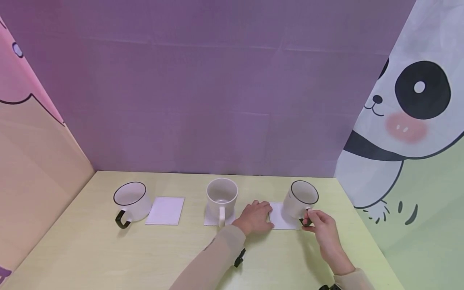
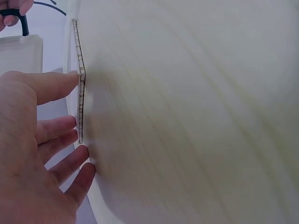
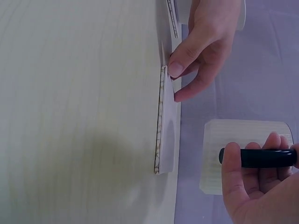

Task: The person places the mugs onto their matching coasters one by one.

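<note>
My right hand grips the black handle of a white mug with a black rim. In the right wrist view a gap shows between the mug's base and the square white coaster; the mug hangs upright above it. My left hand is at the left edge of this coaster, thumb by the near corner and fingers by the far one. Seen from the left wrist, its fingers are extended and spread along the coaster's edge. Just left of that hand, a plain white mug stands on another white coaster.
On the left, a white mug with a black rim and handle stands on the table beside a bare white coaster. A purple backdrop rises behind the wooden table, with a panda-printed panel at the right.
</note>
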Motion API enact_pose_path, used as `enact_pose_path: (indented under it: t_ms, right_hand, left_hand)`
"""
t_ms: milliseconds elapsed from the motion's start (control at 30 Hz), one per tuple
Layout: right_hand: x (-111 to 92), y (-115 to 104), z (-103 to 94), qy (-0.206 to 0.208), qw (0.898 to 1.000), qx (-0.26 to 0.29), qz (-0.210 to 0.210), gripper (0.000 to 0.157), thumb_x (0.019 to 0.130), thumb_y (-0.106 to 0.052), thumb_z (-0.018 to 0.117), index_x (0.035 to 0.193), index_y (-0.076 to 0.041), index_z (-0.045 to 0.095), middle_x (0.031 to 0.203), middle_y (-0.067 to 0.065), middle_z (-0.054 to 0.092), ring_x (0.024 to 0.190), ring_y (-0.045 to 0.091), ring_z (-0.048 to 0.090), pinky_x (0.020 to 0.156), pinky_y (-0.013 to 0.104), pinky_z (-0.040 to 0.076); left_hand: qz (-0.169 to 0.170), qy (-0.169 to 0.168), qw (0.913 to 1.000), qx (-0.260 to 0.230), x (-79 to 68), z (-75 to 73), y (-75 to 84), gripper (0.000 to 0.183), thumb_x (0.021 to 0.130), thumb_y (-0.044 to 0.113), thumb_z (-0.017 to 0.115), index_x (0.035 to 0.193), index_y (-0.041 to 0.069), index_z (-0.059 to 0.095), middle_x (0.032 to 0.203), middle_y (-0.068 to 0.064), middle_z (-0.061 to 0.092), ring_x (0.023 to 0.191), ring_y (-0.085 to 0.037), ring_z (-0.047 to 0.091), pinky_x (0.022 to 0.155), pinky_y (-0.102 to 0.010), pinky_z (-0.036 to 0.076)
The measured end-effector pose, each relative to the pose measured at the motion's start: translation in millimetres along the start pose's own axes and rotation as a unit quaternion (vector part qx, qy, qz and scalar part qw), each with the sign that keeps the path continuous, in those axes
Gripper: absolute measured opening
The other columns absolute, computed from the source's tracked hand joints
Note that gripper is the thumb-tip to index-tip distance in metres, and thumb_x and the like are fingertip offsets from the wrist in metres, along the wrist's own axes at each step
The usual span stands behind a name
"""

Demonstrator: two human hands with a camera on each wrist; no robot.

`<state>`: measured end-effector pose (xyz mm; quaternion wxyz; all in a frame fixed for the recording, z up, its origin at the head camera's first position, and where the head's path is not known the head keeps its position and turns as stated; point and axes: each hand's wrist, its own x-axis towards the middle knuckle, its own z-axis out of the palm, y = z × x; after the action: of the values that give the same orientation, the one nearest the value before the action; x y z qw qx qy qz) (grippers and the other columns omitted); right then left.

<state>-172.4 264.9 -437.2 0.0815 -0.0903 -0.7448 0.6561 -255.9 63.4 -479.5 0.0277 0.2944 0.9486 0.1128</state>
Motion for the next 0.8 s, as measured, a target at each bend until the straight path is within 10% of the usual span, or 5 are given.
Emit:
enact_pose_path:
  t_ms: [800]
  right_hand:
    - [4,4,20.7,-0.011,1.0,-0.009,0.008,0.028,0.106,-0.008,0.047,0.097,0.015,0.059,0.078,0.006,0.057,0.076,0.013,0.057,0.07,0.032,0.058]
  left_hand:
    - [0.005,0.011,0.9999,-0.007,-0.6,1.8,-1.3,0.049,0.09,0.042,0.07,0.131,0.015,0.064,0.142,0.002,0.057,0.114,-0.02,0.053,0.086,-0.034,0.047]
